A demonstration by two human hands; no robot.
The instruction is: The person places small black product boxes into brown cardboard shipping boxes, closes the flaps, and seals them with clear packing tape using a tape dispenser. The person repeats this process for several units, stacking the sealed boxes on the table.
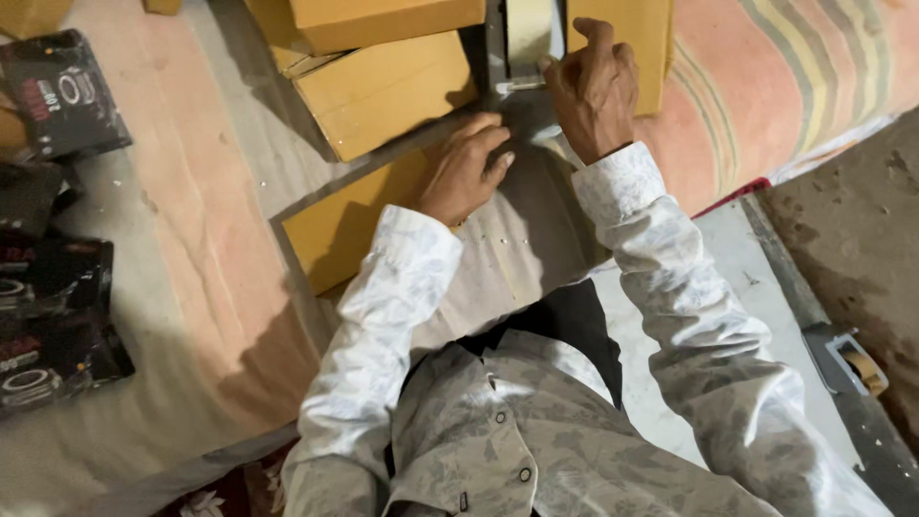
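Note:
My right hand [592, 88] grips a tape dispenser [525, 53] with a roll of pale tape, at the top centre. It rests on a flat brown cardboard box [335, 225] that lies in front of me. My left hand [466, 169] presses flat on the grey taped strip of that box, just below and left of the dispenser. Both arms wear pale patterned sleeves.
Several more brown cardboard boxes [388, 86] are stacked at the top. Black printed cartons [57, 91] lie along the left edge on a pink and grey cloth. A striped mattress [795, 77] is at the right. A second tape dispenser [855, 364] lies on the floor at the lower right.

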